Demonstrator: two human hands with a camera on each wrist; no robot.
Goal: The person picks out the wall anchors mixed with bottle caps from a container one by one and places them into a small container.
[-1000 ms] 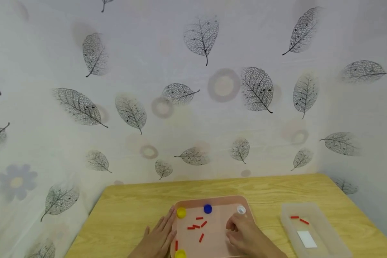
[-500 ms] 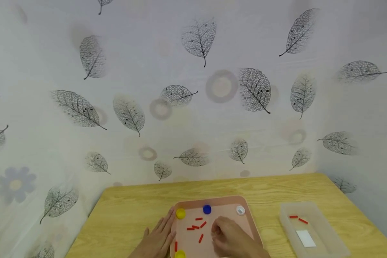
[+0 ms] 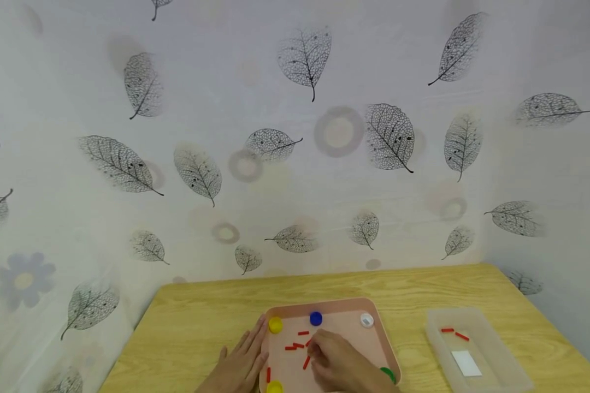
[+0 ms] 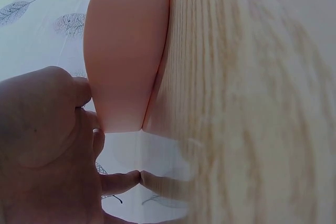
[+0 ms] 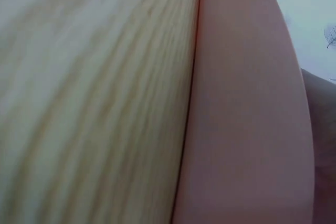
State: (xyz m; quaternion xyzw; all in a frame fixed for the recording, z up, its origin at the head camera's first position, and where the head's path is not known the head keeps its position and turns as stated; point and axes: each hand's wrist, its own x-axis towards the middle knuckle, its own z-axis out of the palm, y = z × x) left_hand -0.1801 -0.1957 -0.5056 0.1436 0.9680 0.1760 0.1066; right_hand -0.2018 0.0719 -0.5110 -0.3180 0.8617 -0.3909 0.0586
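Note:
In the head view, a pink tray (image 3: 344,307) lies on the table, holding several small red sticks (image 3: 303,333). My left hand (image 3: 238,363) rests along its left rim, fingers straight; the left wrist view shows this hand (image 4: 47,140) against the tray's outer wall (image 4: 126,51). Over the tray's middle, my right hand (image 3: 339,360) has bent fingers right at two red sticks, partly covering one of them. Whether the fingertips pinch a stick is hidden. In the right wrist view, the tray wall (image 5: 247,103) blocks nearly all of this hand.
Round caps lie around the tray's edge: yellow (image 3: 275,325), blue (image 3: 316,319), white (image 3: 366,320), green (image 3: 387,373) and another yellow one (image 3: 275,387). To the right stands a translucent bin (image 3: 501,349) with two red sticks and a white card (image 3: 467,363).
My right hand has moved left across the tray, from near the white cap to the red sticks. The green cap has come into view behind it. My left hand has stayed put.

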